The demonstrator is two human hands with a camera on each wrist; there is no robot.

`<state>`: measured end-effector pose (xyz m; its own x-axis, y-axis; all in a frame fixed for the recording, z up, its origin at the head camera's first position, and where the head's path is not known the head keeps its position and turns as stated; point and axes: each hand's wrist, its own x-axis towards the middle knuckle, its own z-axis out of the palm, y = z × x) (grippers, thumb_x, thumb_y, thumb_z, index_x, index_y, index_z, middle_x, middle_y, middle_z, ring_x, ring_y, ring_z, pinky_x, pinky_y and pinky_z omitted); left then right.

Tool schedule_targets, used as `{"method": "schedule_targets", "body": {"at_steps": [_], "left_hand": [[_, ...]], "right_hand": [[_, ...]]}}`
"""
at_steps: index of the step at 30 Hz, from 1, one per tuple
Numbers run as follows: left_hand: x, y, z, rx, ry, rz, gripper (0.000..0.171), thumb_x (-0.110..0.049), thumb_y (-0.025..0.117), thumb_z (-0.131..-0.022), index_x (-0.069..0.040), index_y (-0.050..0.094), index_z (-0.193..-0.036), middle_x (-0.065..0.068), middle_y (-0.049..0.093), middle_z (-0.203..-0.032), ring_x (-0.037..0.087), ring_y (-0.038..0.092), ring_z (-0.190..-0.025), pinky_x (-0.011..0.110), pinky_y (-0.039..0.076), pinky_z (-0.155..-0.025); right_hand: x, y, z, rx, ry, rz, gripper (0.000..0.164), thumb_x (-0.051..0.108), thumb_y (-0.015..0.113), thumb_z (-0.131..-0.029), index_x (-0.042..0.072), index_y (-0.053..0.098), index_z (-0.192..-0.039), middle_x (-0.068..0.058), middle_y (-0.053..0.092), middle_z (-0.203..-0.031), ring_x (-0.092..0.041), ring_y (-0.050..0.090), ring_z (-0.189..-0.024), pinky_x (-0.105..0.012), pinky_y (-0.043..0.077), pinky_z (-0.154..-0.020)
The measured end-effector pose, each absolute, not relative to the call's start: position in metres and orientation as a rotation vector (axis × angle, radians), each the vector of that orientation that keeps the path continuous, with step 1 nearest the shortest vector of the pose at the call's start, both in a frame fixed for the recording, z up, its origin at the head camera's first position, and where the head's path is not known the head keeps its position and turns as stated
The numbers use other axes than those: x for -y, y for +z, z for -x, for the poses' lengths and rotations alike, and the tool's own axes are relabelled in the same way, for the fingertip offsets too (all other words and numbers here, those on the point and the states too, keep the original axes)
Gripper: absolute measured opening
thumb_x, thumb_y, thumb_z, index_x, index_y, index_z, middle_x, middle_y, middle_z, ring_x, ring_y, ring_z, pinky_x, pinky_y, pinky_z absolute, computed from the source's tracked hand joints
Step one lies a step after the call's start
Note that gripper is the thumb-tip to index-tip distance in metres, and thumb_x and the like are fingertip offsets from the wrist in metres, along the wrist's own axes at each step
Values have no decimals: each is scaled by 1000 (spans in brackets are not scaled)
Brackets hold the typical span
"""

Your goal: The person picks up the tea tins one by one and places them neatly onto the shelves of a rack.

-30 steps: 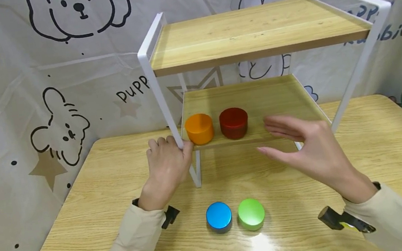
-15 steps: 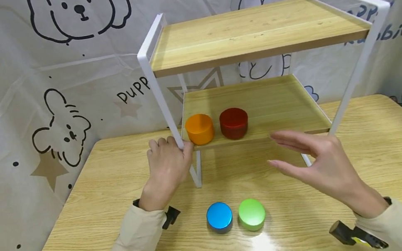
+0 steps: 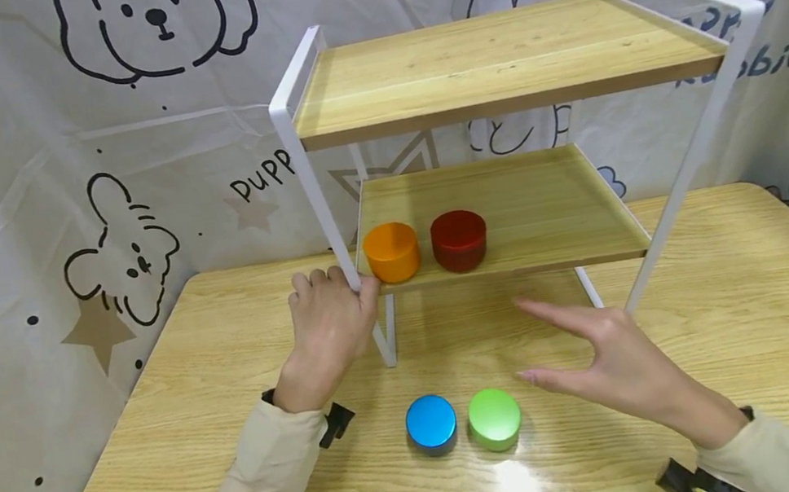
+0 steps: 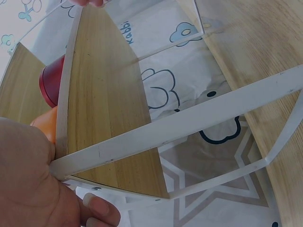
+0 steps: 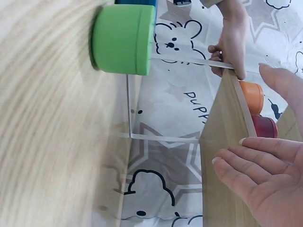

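My left hand (image 3: pixel 327 332) grips the white front left post (image 3: pixel 318 198) of a two-tier shelf rack, at the lower board (image 3: pixel 537 204). In the left wrist view its fingers curl around the frame. An orange round tin (image 3: pixel 392 254) and a dark red one (image 3: pixel 460 242) stand side by side on that board. On the table in front are a blue round tin (image 3: pixel 431 424) and a green round tin (image 3: pixel 495 420), close together but apart. To the right of the green tin hovers my right hand (image 3: pixel 619 366), thumb and fingers spread, holding nothing.
The rack's upper board (image 3: pixel 505 60) overhangs the lower one. A white right post (image 3: pixel 686 153) rises behind my right hand. The wooden table (image 3: pixel 203 433) extends around the rack, and a printed cloth (image 3: pixel 0 163) hangs behind it.
My right hand has come down from in front of the lower board toward the green tin, its thumb and fingers spreading wider. The left hand stays on the post.
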<state>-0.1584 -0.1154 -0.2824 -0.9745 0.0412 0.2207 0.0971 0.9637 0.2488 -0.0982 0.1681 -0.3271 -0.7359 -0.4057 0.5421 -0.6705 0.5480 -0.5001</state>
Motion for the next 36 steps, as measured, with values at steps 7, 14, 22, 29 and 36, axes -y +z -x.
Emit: {"method": "schedule_targets", "body": {"at_steps": [7, 14, 22, 29, 36], "left_hand": [[115, -283, 159, 2901, -374, 97, 43, -34, 24, -91, -3, 47, -72, 15, 45, -74, 34, 38, -75, 40, 34, -61], [116, -283, 159, 2903, -380, 95, 43, -34, 25, -92, -2, 48, -73, 15, 46, -74, 34, 39, -74, 40, 33, -62], [116, -283, 159, 2897, -383, 100, 43, -35, 25, -91, -2, 48, -73, 15, 45, -73, 34, 38, -74, 39, 33, -61], [116, -283, 159, 2893, -392, 97, 43, -34, 26, -91, -3, 48, -72, 15, 46, -72, 34, 38, -73, 39, 32, -61], [116, -283, 159, 2905, -381, 104, 43, -34, 25, -91, -2, 48, -73, 15, 46, -73, 34, 39, -74, 39, 32, -61]], "right_hand": [[-163, -337, 94, 2466, 1035, -927, 70, 26, 85, -69, 3, 58, -130, -11, 63, -126, -30, 63, -110, -46, 52, -86], [-153, -349, 92, 2528, 1045, -995, 73, 38, 82, -70, 1, 59, -128, -14, 63, -124, -30, 64, -108, -44, 53, -85], [-145, -355, 90, 2708, 1034, -1060, 89, 53, 78, -69, 1, 50, -137, -15, 56, -135, -34, 59, -116, -50, 48, -92], [-142, -359, 90, 2778, 1007, -1109, 91, 54, 77, -68, -1, 51, -135, -16, 52, -138, -35, 55, -121, -49, 46, -95], [-140, -366, 91, 2784, 980, -1137, 87, 55, 76, -69, -2, 54, -132, -14, 55, -135, -33, 57, -120, -47, 47, -95]]}}
